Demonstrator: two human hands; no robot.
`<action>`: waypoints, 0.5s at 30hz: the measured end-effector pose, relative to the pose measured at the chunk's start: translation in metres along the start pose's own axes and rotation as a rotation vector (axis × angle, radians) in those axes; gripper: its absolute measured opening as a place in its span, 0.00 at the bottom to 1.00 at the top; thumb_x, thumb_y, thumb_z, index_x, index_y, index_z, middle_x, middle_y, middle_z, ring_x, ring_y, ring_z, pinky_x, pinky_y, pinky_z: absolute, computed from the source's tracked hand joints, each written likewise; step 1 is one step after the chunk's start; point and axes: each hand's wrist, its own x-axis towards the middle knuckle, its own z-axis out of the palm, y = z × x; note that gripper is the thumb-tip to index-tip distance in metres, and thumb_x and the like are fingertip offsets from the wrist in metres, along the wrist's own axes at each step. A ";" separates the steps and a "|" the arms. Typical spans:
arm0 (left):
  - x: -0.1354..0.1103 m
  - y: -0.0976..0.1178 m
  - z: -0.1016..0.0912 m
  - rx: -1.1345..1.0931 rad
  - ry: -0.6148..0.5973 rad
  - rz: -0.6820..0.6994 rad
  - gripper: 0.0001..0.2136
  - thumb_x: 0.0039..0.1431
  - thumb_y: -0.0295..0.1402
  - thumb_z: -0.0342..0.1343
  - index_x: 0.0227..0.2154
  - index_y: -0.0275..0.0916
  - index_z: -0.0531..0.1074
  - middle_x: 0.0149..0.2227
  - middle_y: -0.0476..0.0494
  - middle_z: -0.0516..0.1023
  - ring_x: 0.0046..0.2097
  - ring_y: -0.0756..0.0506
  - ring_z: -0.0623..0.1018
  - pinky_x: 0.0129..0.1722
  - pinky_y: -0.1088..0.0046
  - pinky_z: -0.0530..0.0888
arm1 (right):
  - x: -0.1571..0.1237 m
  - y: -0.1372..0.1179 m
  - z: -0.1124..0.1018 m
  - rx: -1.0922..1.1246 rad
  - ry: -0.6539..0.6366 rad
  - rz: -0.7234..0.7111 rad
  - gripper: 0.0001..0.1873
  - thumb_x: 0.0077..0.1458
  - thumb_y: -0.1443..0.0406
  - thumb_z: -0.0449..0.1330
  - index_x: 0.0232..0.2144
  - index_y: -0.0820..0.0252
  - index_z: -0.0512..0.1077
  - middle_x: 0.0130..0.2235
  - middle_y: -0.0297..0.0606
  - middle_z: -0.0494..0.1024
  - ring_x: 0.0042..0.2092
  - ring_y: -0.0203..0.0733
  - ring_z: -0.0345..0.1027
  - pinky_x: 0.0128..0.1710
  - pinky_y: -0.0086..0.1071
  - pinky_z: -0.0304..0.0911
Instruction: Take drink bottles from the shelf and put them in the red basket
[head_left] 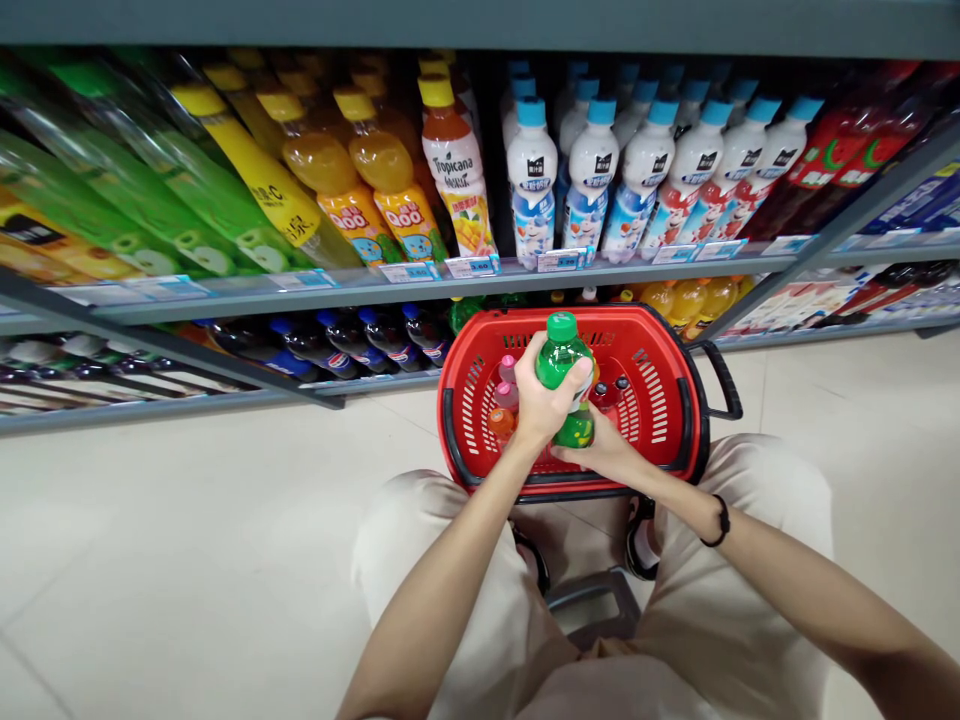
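Note:
A green soda bottle [564, 362] with a green cap is held upright above the red shopping basket [466, 370]. My left hand [541, 398] wraps round its upper part, thumb across the front. Lower down, my right hand [600, 445] is closed about the bottle near its base. Inside the basket, partly hidden by my hands, are bottles with pink caps [507, 392], an orange-capped bottle [501, 422] and dark-capped bottles [621, 386]. The label of the green bottle is mostly covered by my fingers.
The basket's black handle [726, 380] sticks out on the right, between my knees and the shelf [480, 285]. White blue-capped bottles [531, 180], yellow-capped juice bottles [384, 170] and green bottles [172, 190] line it. Dark cola bottles [341, 345] stand below. Pale floor tiles [187, 540] extend leftward.

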 end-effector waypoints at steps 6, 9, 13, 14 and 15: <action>0.000 0.000 0.000 0.001 -0.006 0.008 0.22 0.54 0.49 0.68 0.43 0.39 0.73 0.33 0.46 0.74 0.34 0.46 0.75 0.37 0.68 0.76 | 0.000 -0.001 0.000 0.032 -0.013 0.005 0.38 0.42 0.57 0.76 0.52 0.60 0.66 0.49 0.41 0.79 0.49 0.47 0.75 0.51 0.41 0.71; 0.000 0.000 0.000 -0.001 -0.004 0.014 0.21 0.54 0.48 0.68 0.42 0.39 0.73 0.33 0.46 0.74 0.33 0.46 0.75 0.37 0.68 0.76 | -0.001 -0.005 0.000 0.030 -0.012 0.016 0.38 0.41 0.57 0.76 0.52 0.60 0.66 0.49 0.42 0.79 0.49 0.47 0.74 0.51 0.41 0.70; 0.000 0.001 0.000 0.004 -0.001 0.024 0.21 0.54 0.48 0.68 0.41 0.38 0.73 0.33 0.47 0.74 0.33 0.46 0.75 0.38 0.68 0.76 | -0.001 -0.007 0.000 0.012 0.001 0.020 0.36 0.41 0.58 0.75 0.50 0.61 0.67 0.48 0.42 0.79 0.48 0.47 0.74 0.50 0.41 0.70; 0.000 0.001 0.000 0.009 0.001 0.023 0.21 0.54 0.48 0.68 0.41 0.39 0.73 0.33 0.47 0.74 0.34 0.46 0.76 0.38 0.68 0.76 | -0.002 -0.007 0.000 0.012 0.003 0.019 0.36 0.41 0.58 0.75 0.50 0.61 0.67 0.48 0.42 0.79 0.48 0.47 0.74 0.49 0.41 0.70; -0.001 0.001 0.000 0.012 0.000 0.019 0.21 0.54 0.48 0.68 0.41 0.39 0.73 0.33 0.47 0.74 0.34 0.46 0.76 0.37 0.68 0.76 | -0.002 -0.007 0.000 0.013 0.003 0.020 0.36 0.40 0.58 0.75 0.50 0.60 0.67 0.48 0.42 0.79 0.47 0.47 0.74 0.49 0.41 0.70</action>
